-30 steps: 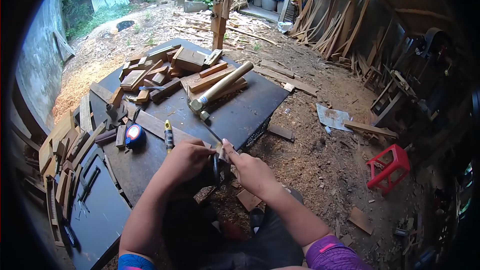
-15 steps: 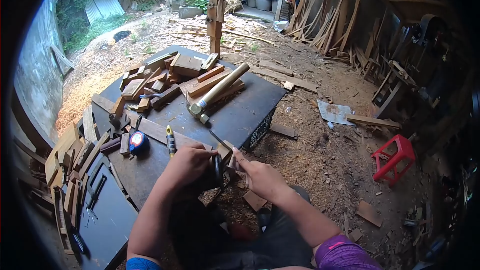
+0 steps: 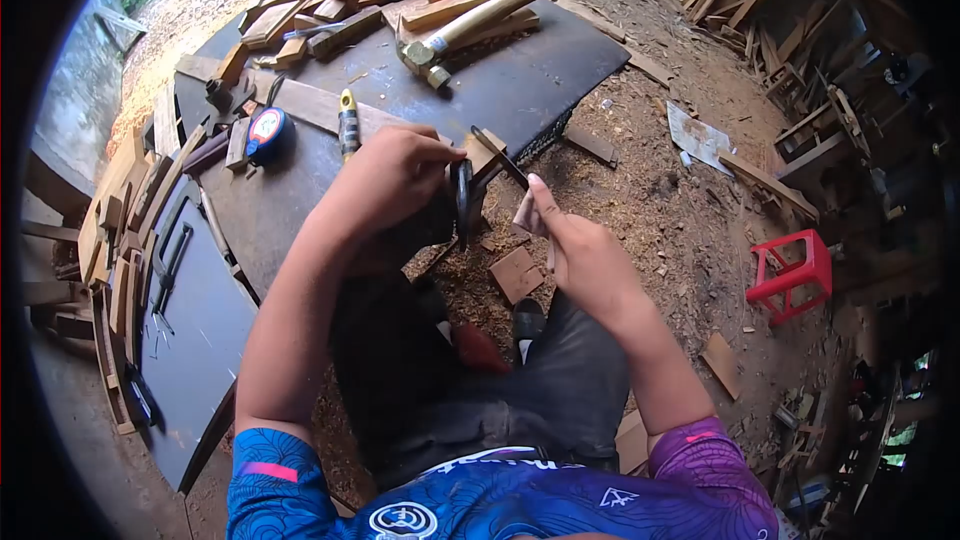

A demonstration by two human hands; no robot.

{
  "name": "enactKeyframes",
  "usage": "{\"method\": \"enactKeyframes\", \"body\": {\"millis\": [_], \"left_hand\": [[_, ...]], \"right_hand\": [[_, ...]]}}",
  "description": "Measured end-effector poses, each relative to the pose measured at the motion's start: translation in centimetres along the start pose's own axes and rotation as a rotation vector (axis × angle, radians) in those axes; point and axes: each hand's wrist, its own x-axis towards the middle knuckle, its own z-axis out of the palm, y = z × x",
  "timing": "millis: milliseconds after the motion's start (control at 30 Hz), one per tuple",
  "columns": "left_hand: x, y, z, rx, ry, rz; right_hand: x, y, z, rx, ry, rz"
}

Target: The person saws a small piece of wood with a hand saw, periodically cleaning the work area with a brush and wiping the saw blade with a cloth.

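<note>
My right hand [image 3: 590,255] is closed around a narrow dark file [image 3: 503,158], its index finger stretched along the tool. The file's tip lies over a small light wood piece [image 3: 488,148] at the table edge. Beside a dark clamp [image 3: 463,195], my left hand [image 3: 400,172] is closed, fingertips pinched near the wood piece; what they grip is hidden. A tool with a yellow end [image 3: 348,125] lies just beyond my left hand. A blue-and-white tape measure [image 3: 267,130] is farther left. Behind them rests a hammer [image 3: 428,62] with a wooden handle.
Several wood offcuts [image 3: 330,8] are piled at the back of the dark table [image 3: 560,50]. On the left, a C-clamp [image 3: 172,258] lies on a grey panel [image 3: 195,355]. A red stool [image 3: 795,275] stands right, on ground strewn with shavings.
The view has tilted down, so the table appears higher and the shirt shows. My right hand and the file sit slightly farther back from the wood piece; my left hand stays by the clamp.
</note>
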Motion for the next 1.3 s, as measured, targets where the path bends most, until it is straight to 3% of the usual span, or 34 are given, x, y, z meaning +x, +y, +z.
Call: {"method": "enactKeyframes", "body": {"millis": [167,367,600,833,900,967,1000,1133,1233,1300], "left_hand": [[0.4,-1.4,0.4,-0.054,0.024,0.018],[0.1,-0.6,0.2,0.006,0.053,0.081],[0.0,-1.5,0.9,-0.016,0.059,0.056],[0.3,-1.8,0.9,0.08,0.067,0.127],[0.3,-1.1,0.6,0.063,0.052,0.107],[0.4,-1.7,0.9,-0.05,0.035,0.024],[0.4,-2.3,1.0,0.0,0.053,0.088],[0.2,-1.8,0.8,0.03,0.054,0.105],[0.2,-2.0,0.8,0.036,0.078,0.119],[0.4,-0.8,0.3,0.023,-0.004,-0.022]], "right_hand": [[5.5,-1.7,0.7,-0.047,0.056,-0.051],[1.2,-1.3,-2.6,-0.101,-0.082,0.004],[6.0,-2.5,-2.1,-0.069,-0.088,-0.007],[1.7,-0.8,-4.5,0.058,-0.045,-0.078],[3.0,-1.6,-4.9,0.021,-0.135,0.065],[3.8,-1.3,-2.8,0.036,-0.093,-0.035],[3.4,-1.0,-1.5,-0.076,-0.011,-0.093],[0.9,-1.6,-2.9,0.001,-0.062,0.024],[0.8,-1.2,-3.1,-0.053,-0.054,-0.03],[3.7,-1.8,-1.9,-0.027,-0.015,-0.067]]}}
